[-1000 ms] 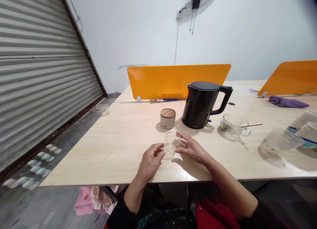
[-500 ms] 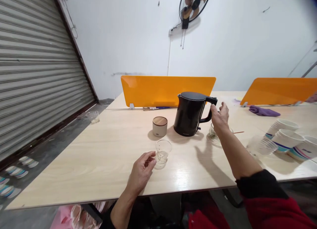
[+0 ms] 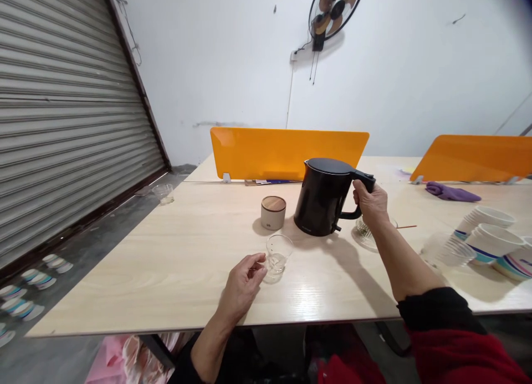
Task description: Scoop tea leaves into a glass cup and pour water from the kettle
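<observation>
My right hand [image 3: 371,202] is wrapped round the handle of a black electric kettle [image 3: 321,198], which leans slightly; whether its base touches the table I cannot tell. In front of it stands a clear cup [image 3: 277,259] with pale liquid low inside. My left hand [image 3: 248,276] holds this cup at its left side between thumb and fingers. Behind the cup is a small grey canister [image 3: 273,218] with a wooden lid. A glass dish [image 3: 366,234] is partly hidden behind my right wrist.
Stacked paper cups [image 3: 492,242] and clear plastic cups [image 3: 446,252] stand at the right. A purple cloth [image 3: 452,192] lies behind them. Orange dividers [image 3: 286,154] cross the table's back. Another clear cup [image 3: 163,193] is by the left edge.
My right hand has closed round the kettle's handle, where before its fingers were spread beside it. The kettle now leans a little. My left hand stays at the cup.
</observation>
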Available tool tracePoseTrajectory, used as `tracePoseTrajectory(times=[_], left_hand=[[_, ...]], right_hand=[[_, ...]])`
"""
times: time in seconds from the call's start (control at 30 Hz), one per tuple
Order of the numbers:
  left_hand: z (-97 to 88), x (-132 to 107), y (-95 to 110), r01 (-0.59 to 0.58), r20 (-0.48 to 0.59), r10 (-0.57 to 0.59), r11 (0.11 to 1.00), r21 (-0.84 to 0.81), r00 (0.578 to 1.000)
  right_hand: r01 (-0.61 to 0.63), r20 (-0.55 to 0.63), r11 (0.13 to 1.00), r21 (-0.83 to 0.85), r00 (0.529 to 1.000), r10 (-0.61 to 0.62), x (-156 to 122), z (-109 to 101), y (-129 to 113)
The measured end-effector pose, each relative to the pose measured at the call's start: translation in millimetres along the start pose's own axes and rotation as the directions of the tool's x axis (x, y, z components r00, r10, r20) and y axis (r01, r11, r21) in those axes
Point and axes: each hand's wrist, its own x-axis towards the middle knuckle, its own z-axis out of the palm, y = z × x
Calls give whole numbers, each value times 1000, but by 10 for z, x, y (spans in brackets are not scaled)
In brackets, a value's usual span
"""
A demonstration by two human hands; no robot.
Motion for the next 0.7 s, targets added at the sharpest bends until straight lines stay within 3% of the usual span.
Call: tracePoseTrajectory(times=[0.1, 0.2, 0.43, 0.53, 0.6, 0.7], left_hand=[[0, 7, 19, 1, -13, -1, 1000, -9, 1000], [-7, 16, 51, 11, -30, -12, 1000, -17, 999], [-5, -85, 170, -48, -94, 42, 997, -62, 995], [129, -203, 330, -192, -46, 189, 980, -60, 981], [295, -257, 462, -289, 72, 296, 953, -95, 953], [620, -250, 608, -285, 170, 306, 949, -137, 937]], right_hand=[[12, -31, 996, 83, 999, -9, -183, 10, -107], [20, -105, 998, 60, 994, -13, -367, -39, -210], [-4, -159, 993, 116, 987, 22, -812, -448, -477], [-37, -157, 998, 59, 987, 46, -987, -637, -636], [-49, -141, 999, 17, 989, 51, -1082, -732, -757], [-61, -119, 995, -77, 992, 52, -1196, -837, -943]])
